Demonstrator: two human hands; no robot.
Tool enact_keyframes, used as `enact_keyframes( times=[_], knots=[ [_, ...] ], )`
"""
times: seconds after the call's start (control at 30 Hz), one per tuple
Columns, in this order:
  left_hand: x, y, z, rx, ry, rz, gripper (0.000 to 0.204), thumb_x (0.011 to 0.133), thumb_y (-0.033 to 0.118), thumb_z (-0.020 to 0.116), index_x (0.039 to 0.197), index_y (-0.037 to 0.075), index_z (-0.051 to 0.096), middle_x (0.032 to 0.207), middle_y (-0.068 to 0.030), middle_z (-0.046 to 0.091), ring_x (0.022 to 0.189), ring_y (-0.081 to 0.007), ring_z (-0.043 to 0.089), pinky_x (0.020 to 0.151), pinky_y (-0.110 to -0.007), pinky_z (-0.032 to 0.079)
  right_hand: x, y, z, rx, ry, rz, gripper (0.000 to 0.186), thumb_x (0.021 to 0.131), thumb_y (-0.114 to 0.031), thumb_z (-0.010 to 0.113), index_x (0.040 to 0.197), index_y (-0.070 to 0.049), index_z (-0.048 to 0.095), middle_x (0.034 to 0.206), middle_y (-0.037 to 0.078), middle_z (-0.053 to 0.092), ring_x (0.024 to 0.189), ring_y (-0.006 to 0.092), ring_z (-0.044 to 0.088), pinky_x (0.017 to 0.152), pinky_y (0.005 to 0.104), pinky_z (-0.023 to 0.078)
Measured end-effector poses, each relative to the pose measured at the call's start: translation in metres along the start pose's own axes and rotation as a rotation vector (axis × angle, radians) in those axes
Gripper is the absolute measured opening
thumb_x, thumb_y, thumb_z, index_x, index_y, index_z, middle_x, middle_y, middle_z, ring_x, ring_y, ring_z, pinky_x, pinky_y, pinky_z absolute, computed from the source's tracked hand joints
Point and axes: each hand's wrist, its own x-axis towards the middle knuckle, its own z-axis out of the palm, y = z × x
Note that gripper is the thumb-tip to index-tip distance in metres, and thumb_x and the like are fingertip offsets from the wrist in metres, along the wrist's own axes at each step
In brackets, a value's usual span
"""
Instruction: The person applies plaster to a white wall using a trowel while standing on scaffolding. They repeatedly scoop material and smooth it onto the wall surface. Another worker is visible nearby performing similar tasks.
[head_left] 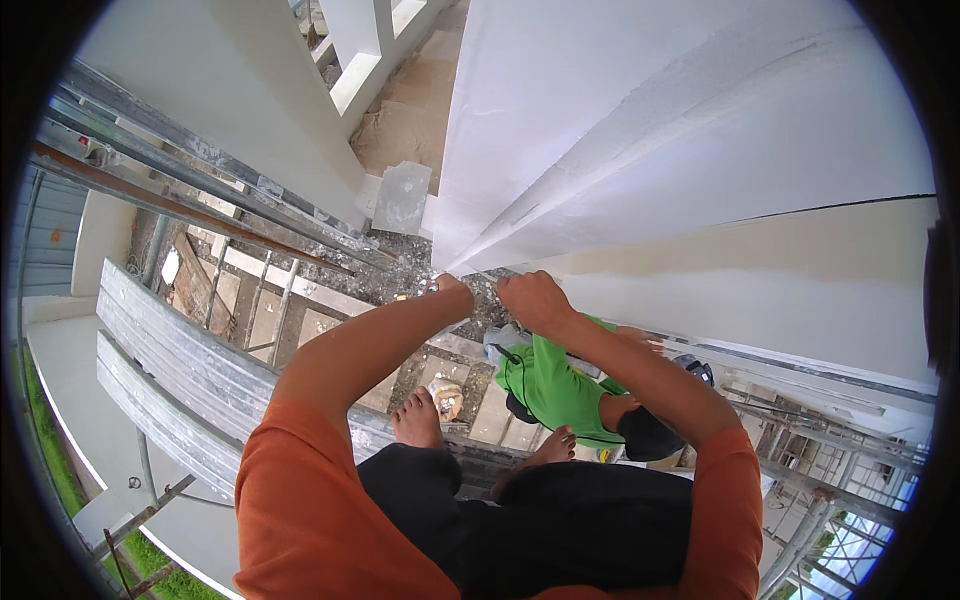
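Observation:
My left hand [454, 292] is up against the lower end of the white wall corner [470, 255], its fingers curled and mostly hidden behind the wrist. Just to its right, my right hand [537, 302] is closed in a fist with the thumb side toward the left hand. A thin dark edge shows in the gap between the two hands, too small to name. What either hand grips is hidden. Pale wet-looking smears of plaster run along the wall face [640, 130] above them.
My bare feet [418, 420] stand on metal scaffold planks [190, 350]. Below right, a person in a green shirt [560, 385] and dark headwear is close under my right arm. Scaffold tubes [200, 205] cross at left; a debris-strewn floor [385, 270] lies far below.

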Motion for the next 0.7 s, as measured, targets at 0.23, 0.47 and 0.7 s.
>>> enact_keyframes(
  times=[0.23,0.47,0.7],
  knots=[
    [-0.005,-0.013,0.012,0.177,-0.006,-0.019,0.055,0.071,0.049,0.074,0.116,0.021,0.064,0.119,-0.0007,0.063,0.107,-0.0226,0.061,0.088,-0.04,0.047,-0.068,0.029,0.033,0.123,-0.123,0.095,0.021,0.074,-0.007,0.058,0.091,0.004,0.056,0.065,0.014,0.062,0.061,0.03,0.065,0.051,0.0395,0.05],
    [-0.044,-0.015,-0.024,-0.279,-0.165,0.207,0.062,0.085,0.059,0.055,0.057,0.004,0.062,0.053,-0.0066,0.06,0.045,-0.0144,0.057,0.049,-0.032,0.046,-0.146,0.029,0.058,0.406,-0.083,0.181,0.012,0.067,-0.008,0.064,0.076,0.0,0.061,0.079,0.019,0.065,0.078,0.035,0.066,0.066,0.045,0.052],
    [-0.048,-0.034,0.005,-0.563,-0.222,0.278,0.056,0.091,0.053,0.051,0.065,0.004,0.059,0.057,-0.0057,0.059,0.048,-0.0147,0.056,0.048,-0.032,0.043,-0.239,0.015,0.014,0.756,-0.06,0.6,0.014,0.069,-0.009,0.061,0.077,0.003,0.062,0.076,0.02,0.064,0.073,0.0369,0.064,0.065,0.0457,0.051]
  ],
)
